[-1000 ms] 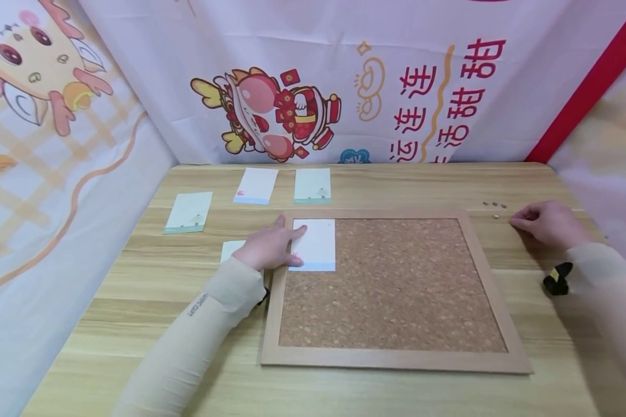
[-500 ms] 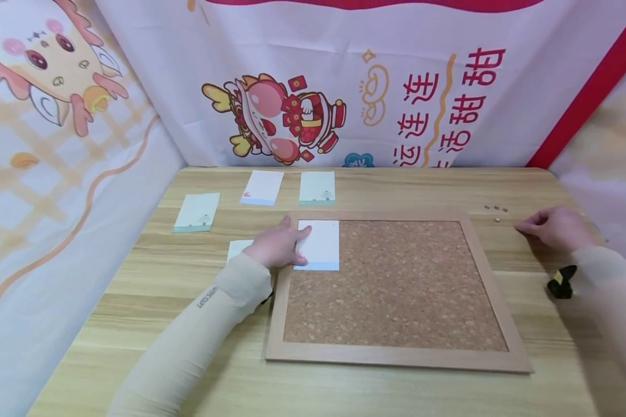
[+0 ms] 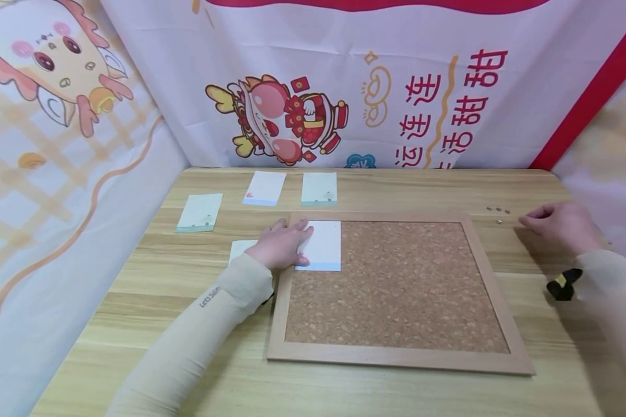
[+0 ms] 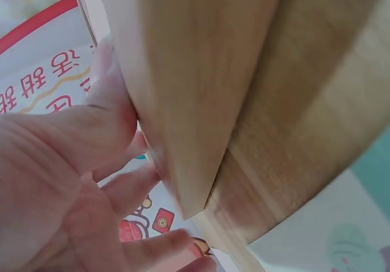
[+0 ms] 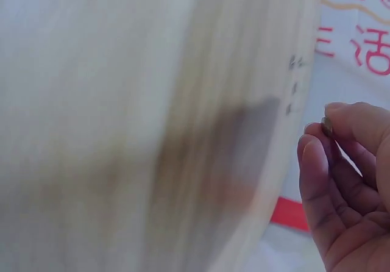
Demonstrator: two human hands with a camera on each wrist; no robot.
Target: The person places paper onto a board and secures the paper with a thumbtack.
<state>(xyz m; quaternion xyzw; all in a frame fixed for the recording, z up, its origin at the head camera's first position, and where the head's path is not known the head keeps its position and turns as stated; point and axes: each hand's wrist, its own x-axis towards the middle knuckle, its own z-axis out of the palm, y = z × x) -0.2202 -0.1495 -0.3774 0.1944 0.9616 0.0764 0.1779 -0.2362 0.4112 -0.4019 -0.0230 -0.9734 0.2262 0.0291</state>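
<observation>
A framed corkboard (image 3: 396,301) lies on the table. A white note card (image 3: 324,246) with a pale blue lower edge sits at its far left corner. My left hand (image 3: 279,246) rests across the board's left frame, thumb and fingers spread, pressing the card. In the left wrist view the fingers reach along the frame's wooden side (image 4: 183,101). Right of the board, my right hand (image 3: 558,227) pinches a small brass-coloured thumbtack (image 5: 327,126) between thumb and forefinger, seen in the right wrist view. Several more thumbtacks (image 3: 498,209) lie left of that hand.
Two pale green cards (image 3: 199,213) (image 3: 319,189) and a white card (image 3: 264,188) lie behind and left of the board. Another green card (image 3: 241,250) is partly hidden by my left hand. A printed cloth (image 3: 375,104) hangs behind the table (image 3: 151,278).
The head view has shifted slightly. My left hand's fingers have settled over the card's left part. My right hand has lifted a little and drawn away from the loose thumbtacks, still pinching its own.
</observation>
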